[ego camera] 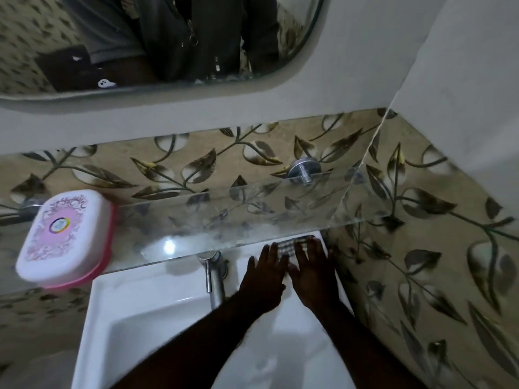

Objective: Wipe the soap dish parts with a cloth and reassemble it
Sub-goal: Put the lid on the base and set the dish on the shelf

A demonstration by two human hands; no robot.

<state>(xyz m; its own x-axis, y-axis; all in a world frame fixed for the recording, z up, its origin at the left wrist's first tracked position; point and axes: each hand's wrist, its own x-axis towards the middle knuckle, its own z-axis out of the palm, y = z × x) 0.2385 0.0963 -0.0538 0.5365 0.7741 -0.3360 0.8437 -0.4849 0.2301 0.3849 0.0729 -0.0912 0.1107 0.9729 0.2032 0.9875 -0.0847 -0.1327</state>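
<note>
Soap dish [64, 237], closed, pink under a white lid [60, 220], sits at nine o'clock on a glass shelf [252, 217]. At three o'clock, on the sink [134, 313] rim, left hand [264, 279] and right hand [311, 276] press flat, fingers straight, on a checked cloth [289, 248]. Dish looks like light, hard, smooth plastic, likely slippery; best gripped by its long sides. Round lid logo is unreadable.

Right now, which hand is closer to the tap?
The left hand, just beside the metal tap. The right hand lies farther, by the leaf-tiled side wall. Both rest on the checked cloth.
</note>
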